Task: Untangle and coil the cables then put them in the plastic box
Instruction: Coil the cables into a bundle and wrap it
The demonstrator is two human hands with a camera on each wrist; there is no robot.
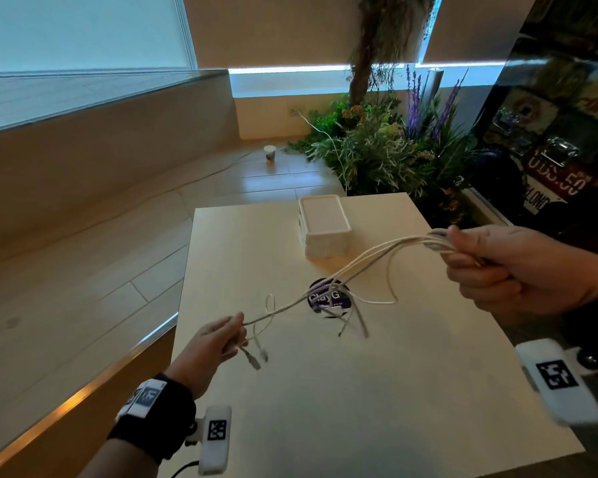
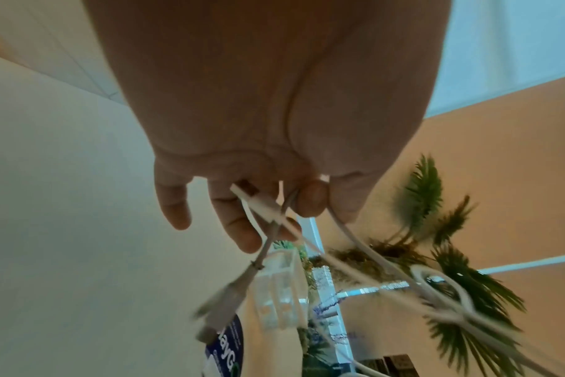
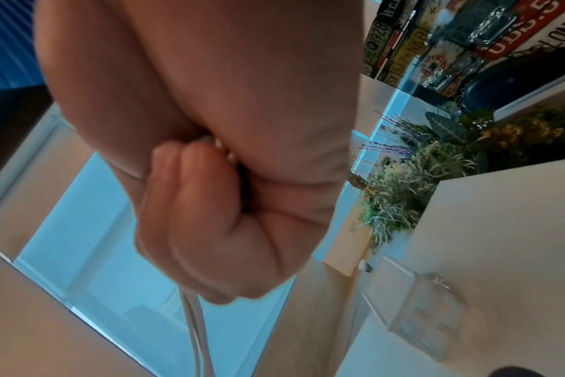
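Note:
Several white cables [image 1: 353,270] hang stretched in the air between my two hands above the table [image 1: 325,391]. My right hand [image 1: 477,257] grips a looped bunch of them in a fist at the right; the wrist view shows the fist [image 3: 210,216] closed, with cables [image 3: 197,331] trailing down. My left hand [image 1: 232,334] pinches the other ends low at the left; thumb and forefinger [image 2: 310,201] hold the cables [image 2: 355,239], and plugs [image 2: 222,298] dangle below. The clear plastic box [image 1: 325,225] stands lidded at the table's far side, apart from both hands.
A round dark sticker [image 1: 328,298] marks the table's middle, under the hanging cables. Potted plants [image 1: 387,146] stand beyond the far edge, and a dark shelf with signs [image 1: 560,125] is at the right. A paper cup [image 1: 269,154] sits on the floor.

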